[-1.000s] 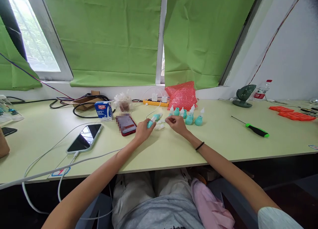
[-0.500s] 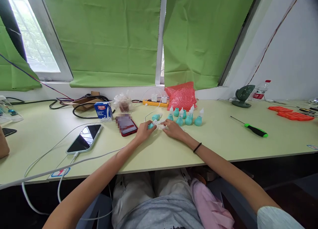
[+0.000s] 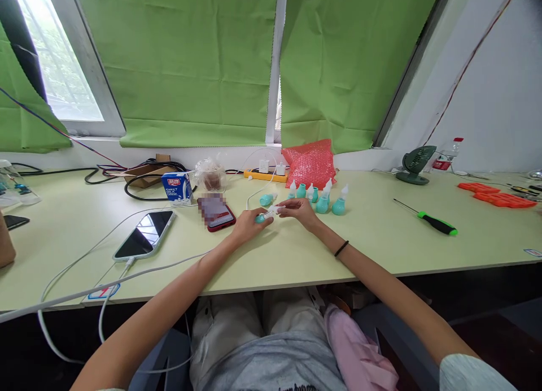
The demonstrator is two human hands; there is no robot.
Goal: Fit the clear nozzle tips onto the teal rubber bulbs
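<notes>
My left hand [image 3: 249, 226] is closed around a teal bulb [image 3: 259, 218] of a nasal aspirator, lying on its side with a clear collar pointing right. My right hand [image 3: 301, 211] pinches a small translucent white tip [image 3: 276, 209] against the collar end; I cannot tell whether the two are joined. Behind my left hand a teal bulb [image 3: 266, 200] lies on the table. Beyond my right hand stand several teal nasal aspirators [image 3: 322, 203] with translucent tips, and a bare teal bulb [image 3: 301, 190] is among them. My right fingers partly hide some of these.
A red phone [image 3: 221, 217] and a white phone [image 3: 144, 236] on a cable lie left, near a milk drink box [image 3: 178, 189]. Behind are a power strip [image 3: 266, 176] and red bubble wrap [image 3: 310, 164]. To the right lie a screwdriver [image 3: 436, 224], a fan [image 3: 415, 166] and orange pieces [image 3: 503, 200].
My right hand has lifted slightly from the tabletop with the white tip and brought it to the collar. My left hand has shifted a little right with its bulb.
</notes>
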